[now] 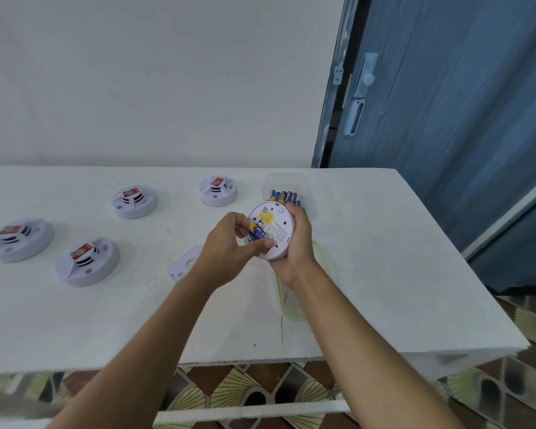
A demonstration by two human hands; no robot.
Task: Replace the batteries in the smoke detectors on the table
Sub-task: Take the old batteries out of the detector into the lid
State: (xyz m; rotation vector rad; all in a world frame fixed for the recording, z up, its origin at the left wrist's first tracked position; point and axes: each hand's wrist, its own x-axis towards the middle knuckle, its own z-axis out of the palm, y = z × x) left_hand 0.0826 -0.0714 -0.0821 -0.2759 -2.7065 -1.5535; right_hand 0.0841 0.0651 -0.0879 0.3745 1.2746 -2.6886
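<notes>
we've got the smoke detector (276, 226) up off the desk (384, 274), back side facing us, with the right hand (296, 243) wrapped round its right edge. the left hand (226, 252) pinches a blue-and-yellow battery (258, 235) between thumb and fingers, right at the open slot. whether it's seated we cannot tell. just behind the raised unit sits a clear box (287, 178) holding spare batteries (283, 196). a white cover plate (181, 266) lies flat under the left wrist. to the left, all standing on the desk: the far-left detector (20, 239), the near detector (87, 261), the middle detector (134, 201) and the back detector (218, 191).
</notes>
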